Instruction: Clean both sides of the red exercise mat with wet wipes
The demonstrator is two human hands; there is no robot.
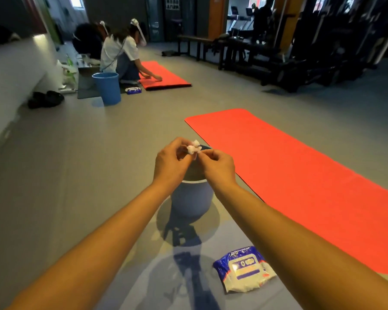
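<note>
Both hands [195, 162] pinching a crumpled wet wipe [194, 148] (above the bucket [190, 195])

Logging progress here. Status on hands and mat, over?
Left hand and right hand pinch a crumpled wipe above the blue bin. Red exercise mat flat on floor, no hand on it. Nothing blocking it.

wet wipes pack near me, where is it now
Head view, lower right: the wet wipes pack lies on the floor, nearer the camera than the blue bucket, left of the red mat.
</note>
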